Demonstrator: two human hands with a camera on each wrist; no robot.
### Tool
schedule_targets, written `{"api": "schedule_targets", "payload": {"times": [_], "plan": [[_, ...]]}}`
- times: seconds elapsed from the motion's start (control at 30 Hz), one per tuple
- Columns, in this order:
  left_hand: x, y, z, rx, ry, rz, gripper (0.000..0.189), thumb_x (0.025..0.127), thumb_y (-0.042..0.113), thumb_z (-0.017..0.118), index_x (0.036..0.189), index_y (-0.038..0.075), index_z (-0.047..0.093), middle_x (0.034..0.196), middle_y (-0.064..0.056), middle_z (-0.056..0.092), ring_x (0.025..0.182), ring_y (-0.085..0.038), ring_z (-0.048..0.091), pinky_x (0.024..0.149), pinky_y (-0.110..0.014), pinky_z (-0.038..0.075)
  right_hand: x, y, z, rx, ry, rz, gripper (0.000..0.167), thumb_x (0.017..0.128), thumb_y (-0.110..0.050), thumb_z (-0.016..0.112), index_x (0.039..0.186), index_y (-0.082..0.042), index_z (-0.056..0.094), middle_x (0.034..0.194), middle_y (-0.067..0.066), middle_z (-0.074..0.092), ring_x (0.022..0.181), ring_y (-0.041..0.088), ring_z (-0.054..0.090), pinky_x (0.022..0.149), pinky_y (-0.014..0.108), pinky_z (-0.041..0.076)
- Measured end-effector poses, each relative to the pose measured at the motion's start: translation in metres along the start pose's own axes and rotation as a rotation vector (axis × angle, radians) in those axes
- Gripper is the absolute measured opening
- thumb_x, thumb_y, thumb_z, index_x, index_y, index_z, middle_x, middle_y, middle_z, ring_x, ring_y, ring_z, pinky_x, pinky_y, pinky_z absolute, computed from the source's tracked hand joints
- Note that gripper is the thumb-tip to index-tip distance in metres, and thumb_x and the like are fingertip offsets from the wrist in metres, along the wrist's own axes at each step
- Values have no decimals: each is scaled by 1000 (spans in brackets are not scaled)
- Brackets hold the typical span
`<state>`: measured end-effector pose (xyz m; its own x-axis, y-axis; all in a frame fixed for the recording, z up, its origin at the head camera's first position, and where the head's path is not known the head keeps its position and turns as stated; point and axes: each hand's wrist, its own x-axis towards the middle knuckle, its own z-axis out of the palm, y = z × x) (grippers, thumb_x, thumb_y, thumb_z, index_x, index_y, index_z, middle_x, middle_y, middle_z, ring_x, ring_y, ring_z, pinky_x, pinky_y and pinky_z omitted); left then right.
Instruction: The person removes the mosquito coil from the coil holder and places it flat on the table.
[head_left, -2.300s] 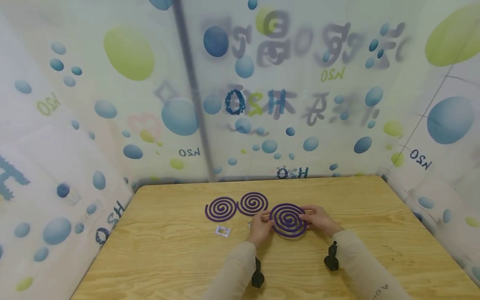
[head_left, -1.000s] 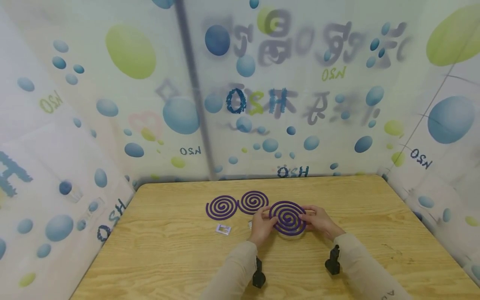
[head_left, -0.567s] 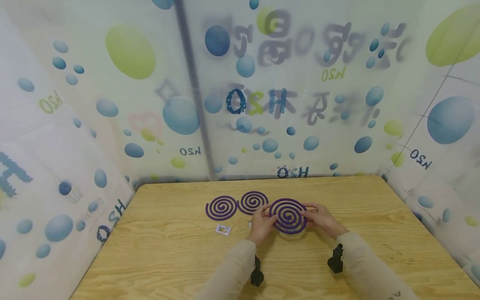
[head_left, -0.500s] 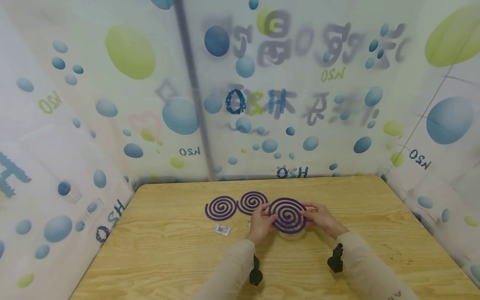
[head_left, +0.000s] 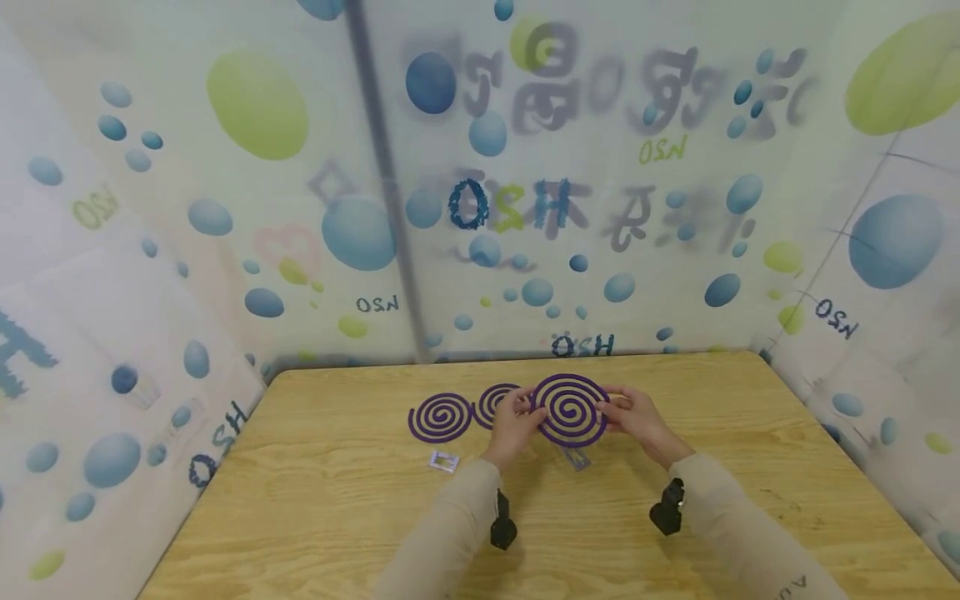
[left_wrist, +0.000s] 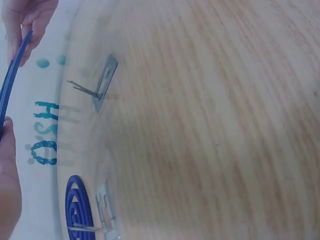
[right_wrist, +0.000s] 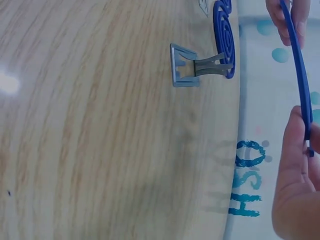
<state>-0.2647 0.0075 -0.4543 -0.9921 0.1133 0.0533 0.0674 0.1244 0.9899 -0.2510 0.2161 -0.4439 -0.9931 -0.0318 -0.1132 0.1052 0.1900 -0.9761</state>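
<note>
Both hands hold a purple spiral mosquito coil (head_left: 569,411) up above the table, tilted to face me. My left hand (head_left: 513,425) pinches its left edge, thumb on the near face. At the right edge my right hand (head_left: 637,421) pinches it the same way. Seen edge-on in the right wrist view, the coil (right_wrist: 300,70) is a thin blue strip between both hands' fingers. Below it on the table lies a metal coil stand (head_left: 577,457) with raised prongs, plain in the left wrist view as a stand (left_wrist: 104,85).
Two more coils lie flat at the back, a left one (head_left: 441,418) and another (head_left: 491,403) partly behind my left hand. A second metal stand (head_left: 444,461) rests in front of them. The wooden table (head_left: 337,517) meets a patterned curtain wall (head_left: 480,292) behind.
Both hands have raised the coil and shifted it slightly left, farther from me. The stand beneath it has come into view, and my left hand now covers more of the middle coil.
</note>
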Motion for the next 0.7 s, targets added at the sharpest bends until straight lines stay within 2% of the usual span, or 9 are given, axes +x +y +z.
{"api": "schedule_targets", "payload": {"times": [0.13, 0.4, 0.53, 0.7], "plan": [[3, 2, -3, 14, 7, 9, 41, 78, 3, 64, 117, 1, 51, 90, -12, 59, 76, -18, 58, 67, -25, 53, 1, -6, 1, 0, 1, -19, 43, 90, -12, 51, 127, 5, 37, 97, 14, 60, 78, 14, 61, 76, 35, 51], [6, 2, -3, -123, -7, -26, 40, 79, -4, 59, 118, -3, 48, 94, -15, 55, 78, -22, 59, 70, -30, 53, 9, -14, -2, 21, 44, -24, 42, 90, -11, 51, 127, 4, 37, 96, 12, 59, 76, 11, 60, 77, 36, 51], [6, 0, 2, -116, -11, -41, 43, 78, -6, 60, 119, -4, 48, 95, -16, 56, 78, -25, 60, 68, -28, 53, 12, -13, -5, 25, 67, -19, 42, 91, -12, 50, 127, 4, 37, 97, 13, 59, 78, 13, 60, 78, 36, 51], [5, -6, 8, -81, -8, -69, 47, 77, -7, 59, 122, -3, 45, 95, -15, 59, 79, -20, 61, 69, -25, 53, 18, -8, -5, 30, 82, 0, 40, 91, -12, 49, 127, 3, 38, 101, 17, 57, 81, 16, 60, 78, 36, 50]]}}
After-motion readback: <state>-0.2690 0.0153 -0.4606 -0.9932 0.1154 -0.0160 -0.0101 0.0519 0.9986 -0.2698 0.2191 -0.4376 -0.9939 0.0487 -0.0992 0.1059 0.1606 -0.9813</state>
